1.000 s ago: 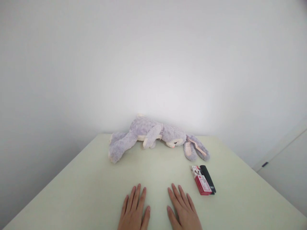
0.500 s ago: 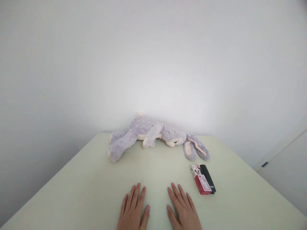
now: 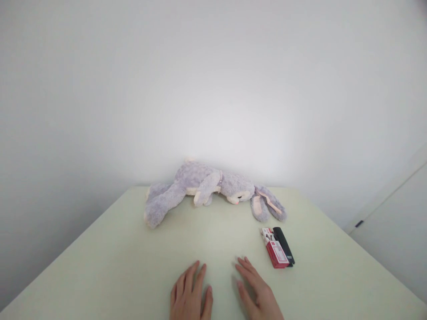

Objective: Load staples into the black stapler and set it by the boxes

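My left hand [image 3: 190, 293] lies flat on the pale green table [image 3: 100, 266], fingers apart, holding nothing. My right hand [image 3: 256, 291] hovers just above the table beside it, fingers loosely spread and pointing up and left, empty. A red and white small box [image 3: 274, 248] lies to the right of my right hand, with a black oblong object [image 3: 284, 246] pressed against its right side. A grey-lilac plush rabbit [image 3: 207, 191] lies on its side at the far edge of the table, ears to the right.
A plain white wall rises right behind the table. At the far right stands a white cabinet or door [image 3: 393, 240] with a small dark handle [image 3: 359, 223]. The table's left and right edges slant toward me.
My right hand has lifted slightly off the table and turned its fingers leftward. The view has shifted a little, so everything sits slightly further left.
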Available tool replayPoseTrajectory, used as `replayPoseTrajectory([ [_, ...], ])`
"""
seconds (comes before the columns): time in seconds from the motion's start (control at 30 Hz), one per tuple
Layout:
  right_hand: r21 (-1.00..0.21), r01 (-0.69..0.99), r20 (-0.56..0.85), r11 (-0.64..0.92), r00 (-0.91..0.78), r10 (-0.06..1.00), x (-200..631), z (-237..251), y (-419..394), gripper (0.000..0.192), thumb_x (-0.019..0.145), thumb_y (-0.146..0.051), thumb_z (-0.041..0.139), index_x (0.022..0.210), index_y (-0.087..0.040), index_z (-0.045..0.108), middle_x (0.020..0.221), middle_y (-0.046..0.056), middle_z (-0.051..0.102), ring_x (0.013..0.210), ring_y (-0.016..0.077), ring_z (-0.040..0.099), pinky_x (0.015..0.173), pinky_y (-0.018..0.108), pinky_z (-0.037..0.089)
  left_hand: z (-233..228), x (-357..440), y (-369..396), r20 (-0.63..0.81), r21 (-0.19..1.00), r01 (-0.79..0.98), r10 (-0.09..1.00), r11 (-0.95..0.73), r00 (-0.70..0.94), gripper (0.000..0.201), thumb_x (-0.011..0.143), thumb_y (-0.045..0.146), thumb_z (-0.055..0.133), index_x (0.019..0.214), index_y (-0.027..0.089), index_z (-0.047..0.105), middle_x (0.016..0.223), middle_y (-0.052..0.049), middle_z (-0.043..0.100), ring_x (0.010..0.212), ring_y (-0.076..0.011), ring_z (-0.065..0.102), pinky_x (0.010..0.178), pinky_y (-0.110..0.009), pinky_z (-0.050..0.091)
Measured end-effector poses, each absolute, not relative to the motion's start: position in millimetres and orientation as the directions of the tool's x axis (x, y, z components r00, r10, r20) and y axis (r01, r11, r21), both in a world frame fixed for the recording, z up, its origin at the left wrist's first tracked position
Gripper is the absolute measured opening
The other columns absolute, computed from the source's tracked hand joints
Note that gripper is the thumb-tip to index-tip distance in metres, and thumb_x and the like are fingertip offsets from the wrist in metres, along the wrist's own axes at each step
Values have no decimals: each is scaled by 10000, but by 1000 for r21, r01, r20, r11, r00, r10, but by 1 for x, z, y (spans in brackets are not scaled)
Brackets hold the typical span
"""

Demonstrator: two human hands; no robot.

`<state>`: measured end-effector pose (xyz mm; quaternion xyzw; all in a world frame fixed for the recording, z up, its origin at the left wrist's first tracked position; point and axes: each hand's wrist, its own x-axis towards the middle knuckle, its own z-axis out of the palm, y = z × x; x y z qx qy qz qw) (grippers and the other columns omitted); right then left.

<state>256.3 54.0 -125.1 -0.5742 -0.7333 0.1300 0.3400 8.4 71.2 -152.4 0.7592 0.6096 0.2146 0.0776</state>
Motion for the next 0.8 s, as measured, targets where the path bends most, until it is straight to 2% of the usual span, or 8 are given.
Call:
replayPoseTrajectory([
  [0.07,-673,697,407,245,72,911,281,-112,52,401,987,-410,515,1334,-277,663,1454,72,612,1392,267,527,1152,456,458,-139,46,70,154,535,787,951,-307,267,522,963,420,474,1459,277,549,1460,-72,610,1314,-284,565,1080,-456,478],
  [0.13,-758,643,409,112,334,849,314,-102,54,441,954,-495,551,1320,-276,661,1440,79,622,1332,276,572,1130,449,471,-122,92,70,119,686,639,920,-349,374,547,966,431,466,1472,233,529,1382,-96,660,1241,-265,604,1116,-440,440],
  [0.17,-800,599,372,36,447,814,331,-99,58,488,936,-537,558,1338,-274,644,1438,84,621,1273,281,612,1065,433,520,-112,115,72,105,745,588,926,-316,364,546,982,418,432,1478,205,516,1361,-106,667,1233,-256,604,1139,-435,409],
  [0.23,-862,504,268,-63,556,787,362,-97,70,604,907,-597,559,1396,-244,596,1448,109,608,1208,296,647,948,412,573,-93,158,80,53,823,526,951,-215,305,543,1015,401,343,1483,172,497,1371,-115,649,1269,-237,572,1145,-388,382],
  [0.37,-902,423,147,-84,484,862,394,-101,97,611,895,-617,534,1247,-147,702,1286,160,707,1192,323,650,1054,465,491,-70,208,109,1,853,497,953,-158,302,548,1028,415,291,1434,135,530,1394,-160,613,1270,-244,564,1087,-343,395],
  [0.5,-908,414,131,-58,413,901,380,-107,106,540,868,-596,584,1138,-159,749,1148,139,757,1062,306,702,955,434,550,-64,205,126,-3,854,495,950,-160,313,500,1021,424,322,1312,141,613,1289,-165,656,1135,-234,629,1007,-314,430],
  [0.67,-930,365,146,46,252,957,301,-107,89,483,933,-559,535,1165,-189,739,1139,118,735,989,255,716,849,353,589,-72,135,110,28,860,492,975,-135,219,491,1039,422,262,1238,178,638,1196,-116,674,1122,-213,625,1012,-308,445],
  [0.8,-926,351,168,138,57,984,214,-102,70,428,996,-501,480,1214,-209,705,1146,101,698,1047,222,688,932,313,554,-88,53,83,69,848,524,997,-83,47,498,1031,464,266,1261,193,615,1202,-93,670,1142,-218,628,1041,-349,466],
])
